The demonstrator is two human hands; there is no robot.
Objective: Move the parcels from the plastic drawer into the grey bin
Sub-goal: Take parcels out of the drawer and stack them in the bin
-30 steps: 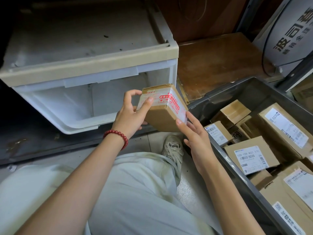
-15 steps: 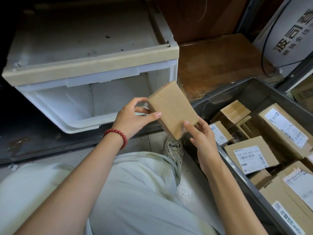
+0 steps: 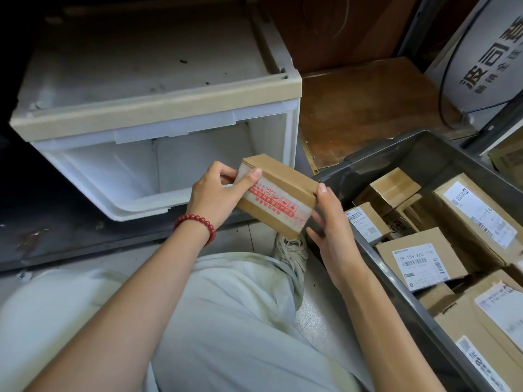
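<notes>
A small cardboard parcel with red-printed tape is held in the air in front of the white plastic drawer. My left hand grips its left end, thumb on the taped face. My right hand holds its right end, thumb on the top corner and fingers underneath. The drawer stands pulled out and its visible inside holds nothing. The grey bin lies to the right, with several labelled cardboard parcels inside.
The drawer cabinet has a beige top frame. A brown wooden board lies behind the bin. My knee and a shoe sit on the tiled floor below the parcel. A white sign with dark characters leans at the top right.
The parcel has been turned in both hands: a plain brown face showed half a second ago, and the red-printed taped face shows now. It has stayed between drawer and bin.
</notes>
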